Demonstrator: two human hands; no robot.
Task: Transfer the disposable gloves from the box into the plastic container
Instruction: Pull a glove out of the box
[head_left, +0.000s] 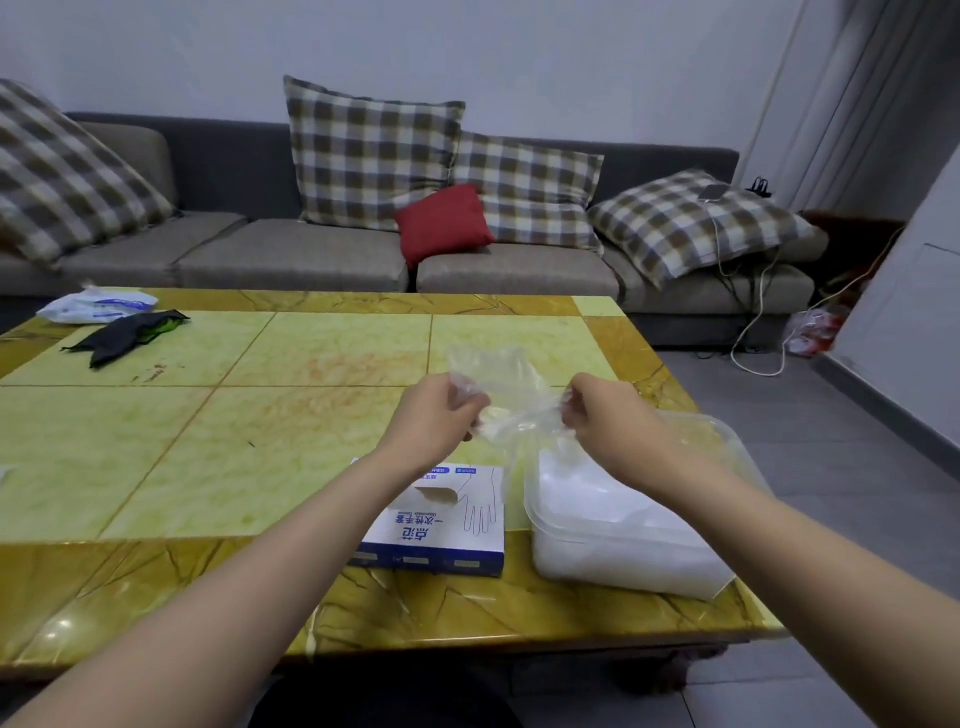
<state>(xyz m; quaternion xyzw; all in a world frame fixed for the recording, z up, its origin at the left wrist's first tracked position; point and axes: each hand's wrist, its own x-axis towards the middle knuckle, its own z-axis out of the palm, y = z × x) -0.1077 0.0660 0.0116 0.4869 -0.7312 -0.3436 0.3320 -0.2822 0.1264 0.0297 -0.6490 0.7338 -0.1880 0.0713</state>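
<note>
A clear thin disposable glove hangs stretched between my two hands above the table. My left hand pinches its left end with curled fingers, and my right hand pinches its right end. Below my left wrist lies the white and blue glove box, flat on the table with its torn opening facing up. To the right of the box stands the clear plastic container, partly under my right forearm, with pale crumpled gloves inside.
The yellow-green marble table carries a black cloth item and a white packet at its far left. A grey sofa with checked pillows and a red cushion runs behind it. Cables trail on the floor at right.
</note>
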